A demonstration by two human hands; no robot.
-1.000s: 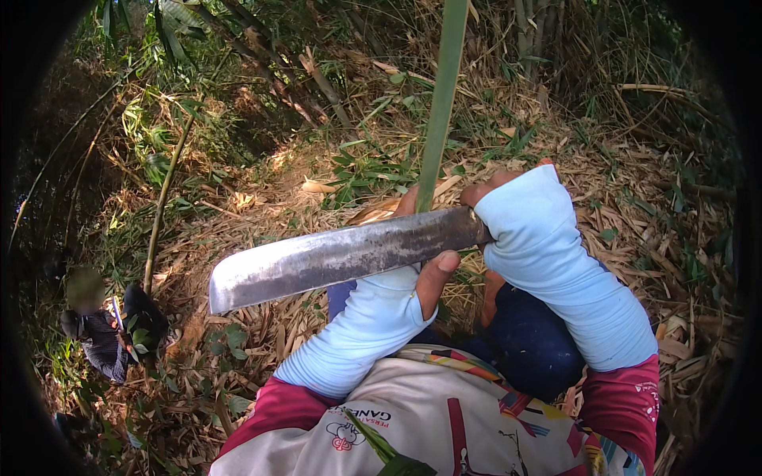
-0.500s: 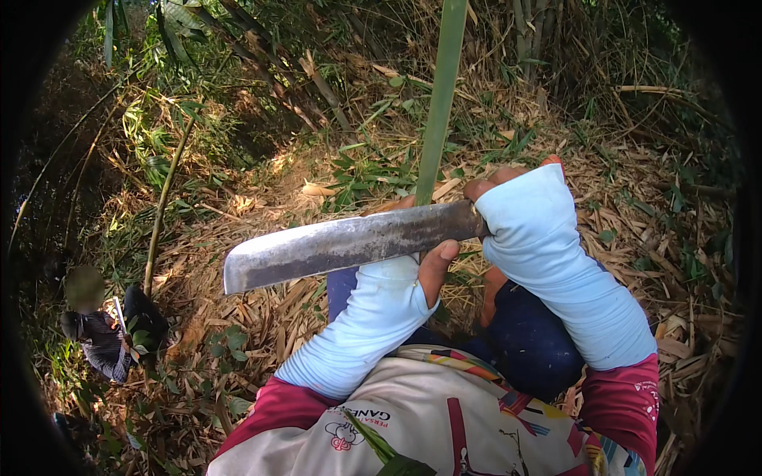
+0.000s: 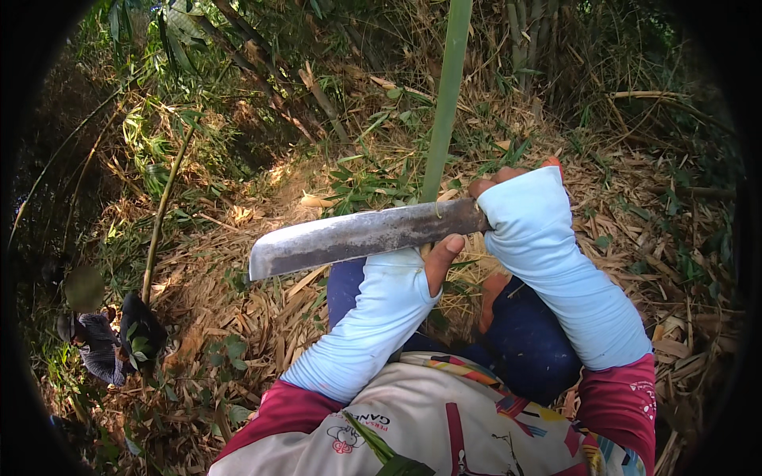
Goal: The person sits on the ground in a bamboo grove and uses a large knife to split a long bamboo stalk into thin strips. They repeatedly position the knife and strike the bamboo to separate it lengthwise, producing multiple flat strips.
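Note:
My right hand (image 3: 514, 179), in a pale blue sleeve, is closed around the handle of a long, worn steel machete (image 3: 357, 236). The blade lies almost level, tip to the left, and rests across an upright green bamboo stem (image 3: 446, 95). Just below the blade my left hand (image 3: 438, 260) holds the base of that stem. Only its thumb shows; the blade covers the fingers. My knees in dark blue trousers (image 3: 532, 341) are bent beneath both arms.
Dry bamboo leaves and husks cover the sloping ground (image 3: 262, 317). A thin bare stem (image 3: 161, 218) leans at the left. Another person (image 3: 99, 341) crouches at the lower left. More bamboo stalks (image 3: 528, 32) and tangled branches stand behind.
The machete blade has shifted to the right and slightly up across the green stem. Both hands have stayed where they were on handle and stem.

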